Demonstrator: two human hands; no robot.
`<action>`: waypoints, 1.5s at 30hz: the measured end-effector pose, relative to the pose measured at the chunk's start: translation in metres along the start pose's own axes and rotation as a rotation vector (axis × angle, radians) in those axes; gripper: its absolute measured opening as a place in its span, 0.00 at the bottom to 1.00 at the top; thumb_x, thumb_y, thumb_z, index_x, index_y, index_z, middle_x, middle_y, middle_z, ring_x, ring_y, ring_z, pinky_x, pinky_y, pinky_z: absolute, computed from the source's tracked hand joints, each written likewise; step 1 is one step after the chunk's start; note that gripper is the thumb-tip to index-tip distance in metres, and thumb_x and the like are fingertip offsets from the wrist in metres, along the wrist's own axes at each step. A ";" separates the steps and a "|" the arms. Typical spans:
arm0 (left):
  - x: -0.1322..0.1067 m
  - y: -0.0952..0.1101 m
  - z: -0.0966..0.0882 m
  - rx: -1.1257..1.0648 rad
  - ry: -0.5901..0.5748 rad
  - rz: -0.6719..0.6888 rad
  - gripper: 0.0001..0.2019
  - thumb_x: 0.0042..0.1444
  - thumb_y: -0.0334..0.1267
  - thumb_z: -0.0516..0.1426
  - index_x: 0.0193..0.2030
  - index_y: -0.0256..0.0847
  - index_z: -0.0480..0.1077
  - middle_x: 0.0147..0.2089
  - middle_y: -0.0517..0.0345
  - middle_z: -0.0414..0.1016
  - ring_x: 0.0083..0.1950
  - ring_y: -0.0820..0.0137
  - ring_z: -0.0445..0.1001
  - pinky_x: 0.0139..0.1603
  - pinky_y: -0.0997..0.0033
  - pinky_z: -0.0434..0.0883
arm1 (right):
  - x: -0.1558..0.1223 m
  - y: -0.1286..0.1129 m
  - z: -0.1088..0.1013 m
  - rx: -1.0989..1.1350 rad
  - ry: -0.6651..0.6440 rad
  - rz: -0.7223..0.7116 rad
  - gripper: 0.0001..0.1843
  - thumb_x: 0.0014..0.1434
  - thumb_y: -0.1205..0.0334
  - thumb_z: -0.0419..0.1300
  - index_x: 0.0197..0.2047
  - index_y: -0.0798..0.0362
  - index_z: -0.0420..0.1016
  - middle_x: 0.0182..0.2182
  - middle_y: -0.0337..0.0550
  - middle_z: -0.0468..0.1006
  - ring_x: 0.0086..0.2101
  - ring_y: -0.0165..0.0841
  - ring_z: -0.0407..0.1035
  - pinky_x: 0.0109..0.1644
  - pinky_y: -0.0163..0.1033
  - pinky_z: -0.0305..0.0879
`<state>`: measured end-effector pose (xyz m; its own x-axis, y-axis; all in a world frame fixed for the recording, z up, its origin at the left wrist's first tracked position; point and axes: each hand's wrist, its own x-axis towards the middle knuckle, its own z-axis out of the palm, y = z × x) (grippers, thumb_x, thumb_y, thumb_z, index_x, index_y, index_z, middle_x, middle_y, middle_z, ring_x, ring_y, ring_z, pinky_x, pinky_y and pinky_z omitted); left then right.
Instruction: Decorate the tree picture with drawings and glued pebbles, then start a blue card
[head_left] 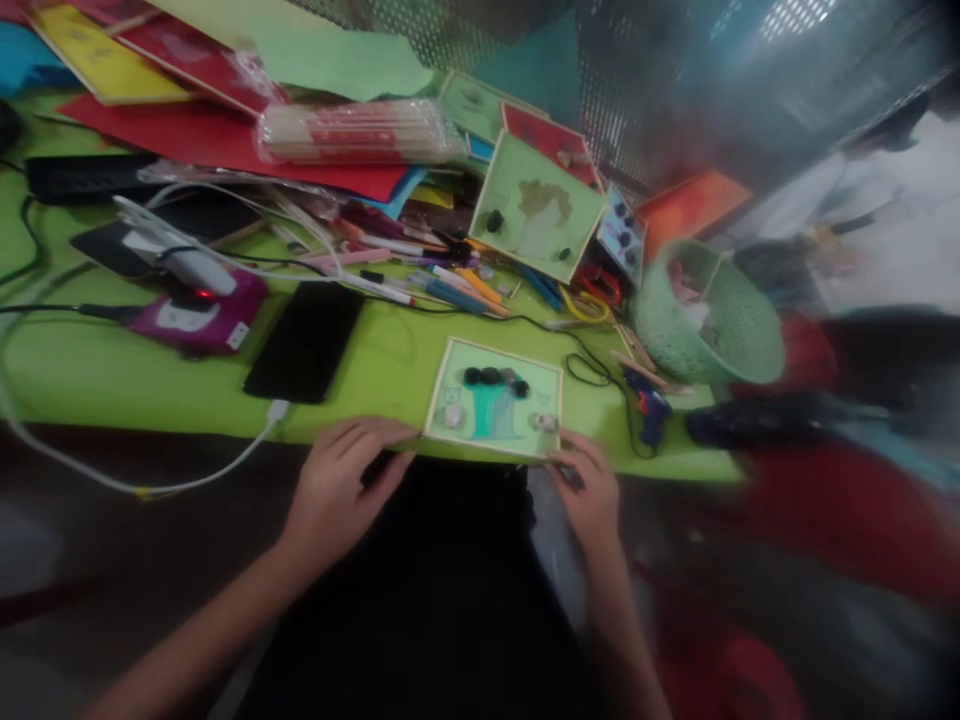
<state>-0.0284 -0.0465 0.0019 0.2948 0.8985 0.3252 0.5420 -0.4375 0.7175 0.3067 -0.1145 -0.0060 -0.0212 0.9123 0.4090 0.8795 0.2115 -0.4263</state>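
Observation:
A small green craft picture (534, 385) with a pale stick border lies flat at the table's front edge. Black round pieces, a teal painted patch and two pale stones are on it. My left hand (341, 480) is just off its lower left corner, fingers stretched out and thumb apart, holding nothing. At the lower right corner, my right hand (589, 490) has its thumb and fingertips closed on the picture's edge. Beyond the left hand lies a black phone (307, 340) with a white cable plugged in.
A purple power adapter (202, 315) sits at left, cables around it. Pens (450, 285), a larger green picture (536, 210) and packaged sticks (360, 132) lie behind. At right are a glue gun (649, 405) and a green basket (742, 320). The table's front edge (187, 428) is close.

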 end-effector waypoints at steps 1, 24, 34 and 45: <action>-0.006 0.003 -0.001 -0.078 0.009 -0.084 0.08 0.67 0.41 0.57 0.45 0.44 0.77 0.44 0.55 0.83 0.48 0.61 0.79 0.53 0.59 0.71 | -0.002 0.001 0.000 0.005 0.006 0.000 0.03 0.65 0.64 0.64 0.43 0.48 0.79 0.50 0.49 0.81 0.51 0.42 0.75 0.55 0.52 0.73; -0.019 0.031 0.055 -1.466 -0.260 -1.144 0.15 0.68 0.42 0.57 0.52 0.35 0.79 0.54 0.42 0.81 0.44 0.59 0.82 0.43 0.59 0.83 | -0.042 -0.011 -0.042 0.278 -0.107 0.234 0.02 0.60 0.61 0.68 0.34 0.47 0.83 0.59 0.49 0.77 0.56 0.45 0.74 0.60 0.54 0.72; -0.010 0.050 0.043 -1.344 -0.210 -1.163 0.10 0.67 0.35 0.58 0.48 0.38 0.81 0.43 0.51 0.85 0.41 0.69 0.83 0.44 0.73 0.79 | -0.041 -0.001 -0.034 0.815 -0.063 0.638 0.09 0.58 0.60 0.70 0.41 0.49 0.77 0.66 0.53 0.72 0.61 0.50 0.72 0.61 0.57 0.71; 0.085 0.041 0.031 -1.438 -0.138 -0.823 0.21 0.63 0.31 0.58 0.63 0.45 0.71 0.49 0.54 0.82 0.37 0.70 0.81 0.33 0.76 0.78 | 0.057 0.015 -0.004 0.895 0.130 0.421 0.41 0.54 0.61 0.70 0.69 0.42 0.61 0.64 0.52 0.74 0.51 0.42 0.77 0.53 0.50 0.76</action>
<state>0.0429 0.0114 0.0401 0.4217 0.8133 -0.4008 -0.5193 0.5790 0.6285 0.3203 -0.0612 0.0140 0.3090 0.9397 0.1468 0.1201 0.1146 -0.9861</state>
